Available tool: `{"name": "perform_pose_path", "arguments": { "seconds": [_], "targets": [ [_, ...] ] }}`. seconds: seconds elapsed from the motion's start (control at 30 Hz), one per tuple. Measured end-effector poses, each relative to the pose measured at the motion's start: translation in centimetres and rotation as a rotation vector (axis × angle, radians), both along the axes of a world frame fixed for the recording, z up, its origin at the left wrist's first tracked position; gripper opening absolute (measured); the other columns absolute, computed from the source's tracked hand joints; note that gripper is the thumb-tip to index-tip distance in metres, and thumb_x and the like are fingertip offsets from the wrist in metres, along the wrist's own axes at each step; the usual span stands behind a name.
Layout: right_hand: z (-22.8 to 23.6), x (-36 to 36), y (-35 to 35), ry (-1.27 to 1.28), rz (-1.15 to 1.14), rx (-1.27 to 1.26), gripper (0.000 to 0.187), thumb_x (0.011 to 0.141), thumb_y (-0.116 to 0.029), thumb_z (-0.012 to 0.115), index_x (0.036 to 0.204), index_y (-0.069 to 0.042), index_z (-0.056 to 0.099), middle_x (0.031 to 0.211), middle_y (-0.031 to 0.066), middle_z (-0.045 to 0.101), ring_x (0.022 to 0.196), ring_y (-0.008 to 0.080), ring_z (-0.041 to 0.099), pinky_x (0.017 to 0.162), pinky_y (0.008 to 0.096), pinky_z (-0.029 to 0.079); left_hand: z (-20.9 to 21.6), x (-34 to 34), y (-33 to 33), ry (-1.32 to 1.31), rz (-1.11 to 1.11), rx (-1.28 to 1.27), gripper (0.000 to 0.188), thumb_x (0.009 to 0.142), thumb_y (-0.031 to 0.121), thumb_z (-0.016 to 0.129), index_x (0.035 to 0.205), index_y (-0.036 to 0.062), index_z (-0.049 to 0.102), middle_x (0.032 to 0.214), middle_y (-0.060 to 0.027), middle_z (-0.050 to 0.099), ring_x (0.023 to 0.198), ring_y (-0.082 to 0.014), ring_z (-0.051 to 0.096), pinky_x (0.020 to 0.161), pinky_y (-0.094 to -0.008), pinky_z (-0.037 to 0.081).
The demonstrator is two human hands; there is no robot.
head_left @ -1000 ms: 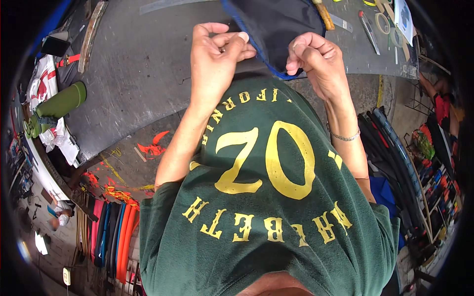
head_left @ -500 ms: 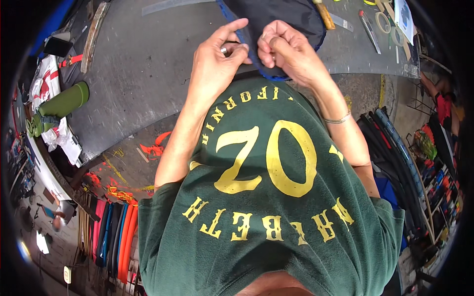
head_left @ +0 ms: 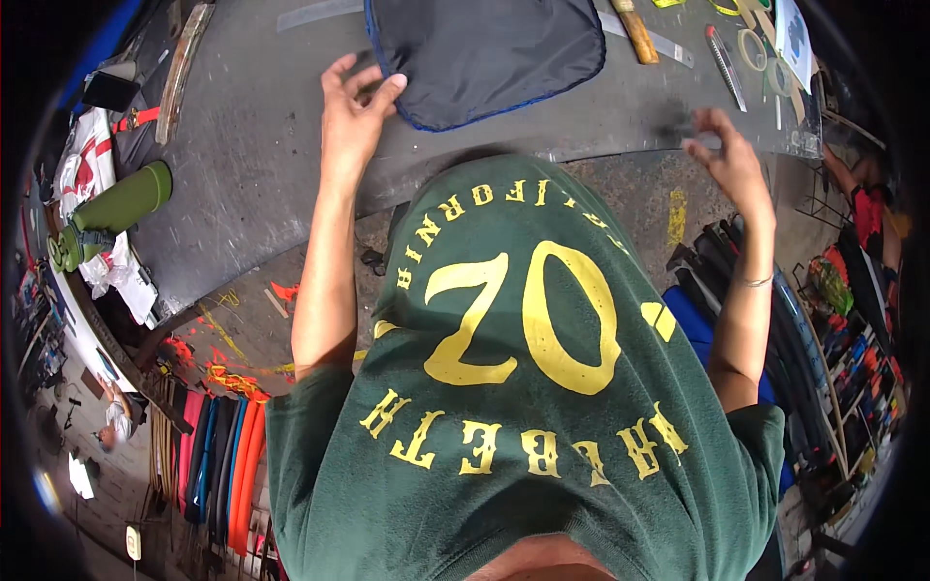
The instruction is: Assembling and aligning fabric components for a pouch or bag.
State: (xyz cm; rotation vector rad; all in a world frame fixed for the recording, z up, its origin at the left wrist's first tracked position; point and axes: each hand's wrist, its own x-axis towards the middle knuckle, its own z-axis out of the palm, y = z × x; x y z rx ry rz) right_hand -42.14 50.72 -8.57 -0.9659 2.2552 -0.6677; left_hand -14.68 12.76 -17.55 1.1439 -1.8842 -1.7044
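Note:
A black fabric piece with rounded corners and blue edging lies flat on the grey table, partly cut off at the top of the view. My left hand is at its left edge; the thumb tip overlaps the blue edging and the fingers are bent but apart. Off to the right, past the table's front edge, my right hand hangs with loosely curled fingers apart and nothing visible in them. A dark blur shows just left of its fingertips; I cannot make out what it is.
Right of the fabric lie a wooden-handled tool, a metal ruler, a utility knife and tape rolls. A green cylindrical pouch and a wooden strip are at the left. Fabric rolls stand below the table.
My hands were close together over the fabric's edge and have moved apart, the right one far to the right. The fabric has shifted left and now lies flatter.

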Motion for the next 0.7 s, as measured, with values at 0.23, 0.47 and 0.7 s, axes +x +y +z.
{"name": "perform_pose_path", "arguments": {
  "seconds": [0.23, 0.47, 0.7],
  "targets": [
    [-3.5, 8.6, -7.5, -0.644, -0.293, 0.154, 0.042, 0.103, -0.043, 0.056, 0.110, -0.004, 0.071, 0.092, 0.0031, 0.073, 0.071, 0.0096, 0.067, 0.055, 0.0233, 0.051, 0.4, 0.4, 1.3, -0.413, -0.208, -0.206, 0.062, 0.084, 0.027, 0.082, 0.131, -0.0056, 0.057, 0.105, -0.0155, 0.072, 0.085, -0.0235, 0.072, 0.079, -0.0338, 0.057],
    [-7.7, 8.9, -13.5, -0.732, -0.675, 0.002, 0.048, 0.096, -0.044, 0.066, 0.098, 0.003, 0.069, 0.085, 0.0081, 0.072, 0.058, 0.0122, 0.066, 0.045, 0.0217, 0.046, -0.8, -0.6, 1.5, -0.339, -0.197, -0.114, 0.031, 0.092, 0.019, 0.072, 0.113, -0.0018, 0.063, 0.090, -0.0070, 0.069, 0.077, -0.0153, 0.065, 0.076, -0.0291, 0.054],
    [-9.5, 10.0, -14.6, -0.753, -0.695, -0.479, 0.018, 0.098, -0.015, 0.066, 0.107, 0.001, 0.065, 0.096, 0.0079, 0.071, 0.067, 0.0134, 0.069, 0.054, 0.0214, 0.052, -0.9, -1.7, 2.1, -0.152, -0.175, 0.291, 0.034, 0.104, 0.024, 0.054, 0.122, -0.0055, 0.054, 0.099, -0.0109, 0.063, 0.074, -0.0169, 0.064, 0.065, -0.0303, 0.059]
  ]
}}
